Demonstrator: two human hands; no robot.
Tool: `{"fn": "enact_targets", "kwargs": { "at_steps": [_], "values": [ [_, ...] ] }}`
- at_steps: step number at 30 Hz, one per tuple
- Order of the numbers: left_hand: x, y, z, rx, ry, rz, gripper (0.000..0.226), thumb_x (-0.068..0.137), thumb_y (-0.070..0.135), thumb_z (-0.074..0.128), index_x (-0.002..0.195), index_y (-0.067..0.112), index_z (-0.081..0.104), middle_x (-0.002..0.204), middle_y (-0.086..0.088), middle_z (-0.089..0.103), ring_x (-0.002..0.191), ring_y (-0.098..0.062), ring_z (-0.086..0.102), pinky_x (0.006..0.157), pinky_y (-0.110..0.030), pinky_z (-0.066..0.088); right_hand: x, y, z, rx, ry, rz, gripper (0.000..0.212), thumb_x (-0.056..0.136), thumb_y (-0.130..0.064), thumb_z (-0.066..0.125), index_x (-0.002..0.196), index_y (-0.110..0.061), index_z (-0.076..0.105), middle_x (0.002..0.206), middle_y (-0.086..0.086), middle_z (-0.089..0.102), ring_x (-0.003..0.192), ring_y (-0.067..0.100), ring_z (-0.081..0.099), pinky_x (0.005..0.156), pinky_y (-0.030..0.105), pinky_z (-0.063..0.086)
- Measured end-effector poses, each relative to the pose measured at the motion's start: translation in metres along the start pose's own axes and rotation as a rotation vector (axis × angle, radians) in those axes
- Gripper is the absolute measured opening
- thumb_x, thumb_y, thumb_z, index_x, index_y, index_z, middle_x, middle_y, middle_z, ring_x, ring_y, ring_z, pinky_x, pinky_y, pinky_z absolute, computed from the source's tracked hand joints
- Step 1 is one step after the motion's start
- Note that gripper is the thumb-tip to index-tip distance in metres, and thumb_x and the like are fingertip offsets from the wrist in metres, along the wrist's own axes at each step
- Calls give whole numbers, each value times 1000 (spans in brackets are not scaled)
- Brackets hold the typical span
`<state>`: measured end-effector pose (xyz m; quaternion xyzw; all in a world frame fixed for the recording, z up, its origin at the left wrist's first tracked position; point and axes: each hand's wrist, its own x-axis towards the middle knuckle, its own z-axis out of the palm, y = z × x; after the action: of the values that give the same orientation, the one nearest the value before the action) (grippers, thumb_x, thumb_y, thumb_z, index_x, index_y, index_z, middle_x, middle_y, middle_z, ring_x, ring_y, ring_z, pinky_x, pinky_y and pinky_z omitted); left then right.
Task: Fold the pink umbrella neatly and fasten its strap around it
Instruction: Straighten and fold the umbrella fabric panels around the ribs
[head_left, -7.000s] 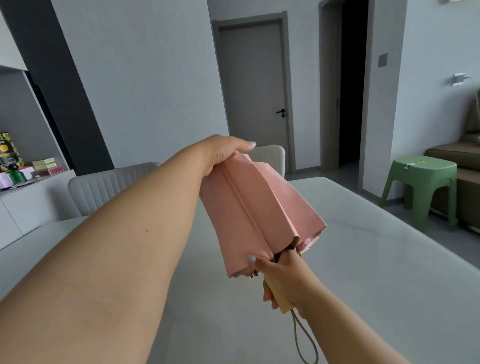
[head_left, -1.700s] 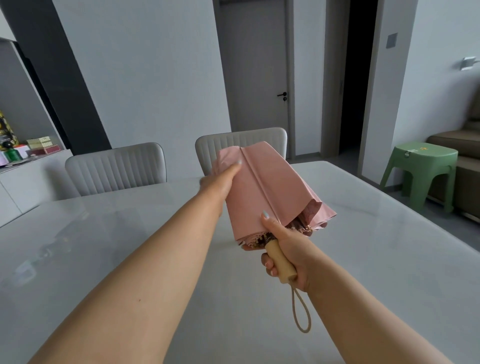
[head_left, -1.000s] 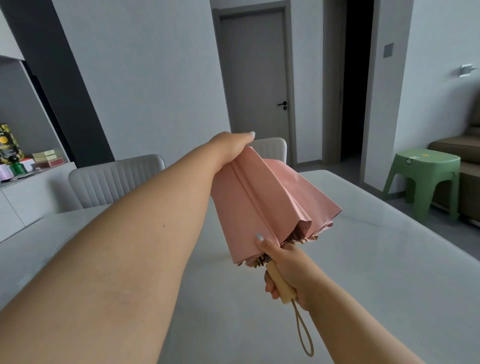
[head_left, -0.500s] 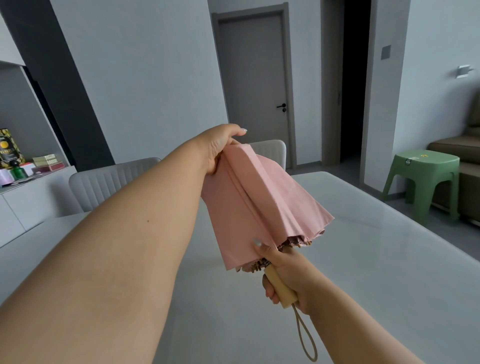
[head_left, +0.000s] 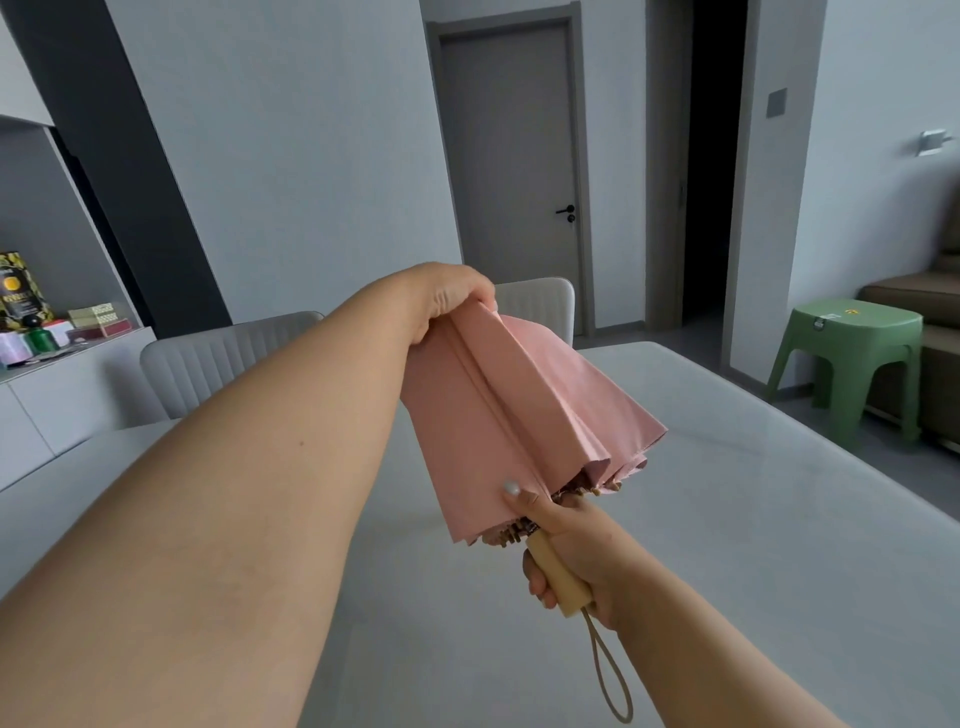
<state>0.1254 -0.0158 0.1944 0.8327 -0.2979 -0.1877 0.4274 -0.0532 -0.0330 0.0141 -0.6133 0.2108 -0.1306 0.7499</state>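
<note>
The pink umbrella (head_left: 519, 410) is collapsed and held in the air above the table, its top pointing away from me and its canopy hanging in loose pleats. My left hand (head_left: 449, 299) grips the far top end of the canopy with curled fingers. My right hand (head_left: 569, 545) is wrapped around the pale wooden handle (head_left: 556, 579), its thumb pressed on the canopy's lower edge. A beige cord loop (head_left: 610, 675) dangles from the handle. The fastening strap is not visible.
A grey-white table (head_left: 727, 519) spreads below the umbrella. Two light padded chairs (head_left: 218, 364) stand at its far side. A green plastic stool (head_left: 852, 358) and a sofa are on the right, a sideboard with boxes (head_left: 62, 327) on the left.
My left hand has closed tighter over the umbrella's top end and gathered the pleats. The right hand stays on the handle with the thumb on the fabric.
</note>
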Motion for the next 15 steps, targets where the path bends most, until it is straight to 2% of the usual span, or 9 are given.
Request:
{"fn": "enact_targets", "kwargs": {
  "at_steps": [2,4,6,8,9,11,13,15],
  "values": [
    [1,1,1,-116,-33,17,9,79,17,63,72,11,62,71,-7,57,60,-22,55,67,-28,47,3,2,-1,4,-10,-16,55,87,-45,65,112,3,56,78,17,66,39,18,51,39,25,43],
    [3,1,1,-238,-53,34,16,84,18,59,69,12,58,68,-6,54,56,-19,52,61,-25,45,4,3,-2,13,-15,-36,55,88,-44,65,112,5,56,91,22,69,39,18,50,38,25,42],
    [2,-1,0,-230,-56,32,24,87,29,59,72,10,60,62,-6,59,50,-19,55,59,-24,46,5,4,-4,24,-17,-49,53,88,-43,65,112,3,55,102,25,69,40,18,50,38,25,42],
    [0,-1,-2,-183,-73,23,37,88,43,58,84,7,64,60,-8,66,49,-21,61,63,-26,50,5,4,-4,25,-21,-46,51,88,-43,66,113,-1,54,109,28,67,40,19,51,39,26,43],
    [1,-1,-2,-189,-84,19,41,87,46,59,88,6,65,64,-9,67,54,-23,63,68,-29,52,5,5,-3,26,-20,-40,50,87,-44,67,113,-3,53,109,30,66,40,19,51,39,26,43],
    [1,-1,-2,-231,-86,26,32,87,39,63,80,8,62,69,-10,63,62,-24,61,74,-32,51,5,5,-2,27,-14,-30,53,87,-44,67,114,-1,54,97,26,69,40,19,51,39,25,43],
    [1,-2,-2,-314,-59,35,24,87,29,64,75,10,57,70,-8,58,63,-23,58,74,-31,49,4,4,-2,17,-1,-31,56,87,-44,67,114,3,55,85,18,69,38,19,51,39,25,43],
    [2,-2,-2,-329,-75,40,28,88,33,62,77,8,60,72,-9,60,65,-23,59,76,-31,49,4,3,-3,9,11,-32,56,87,-45,67,113,2,55,77,17,65,38,18,51,39,26,43]
  ]
}}
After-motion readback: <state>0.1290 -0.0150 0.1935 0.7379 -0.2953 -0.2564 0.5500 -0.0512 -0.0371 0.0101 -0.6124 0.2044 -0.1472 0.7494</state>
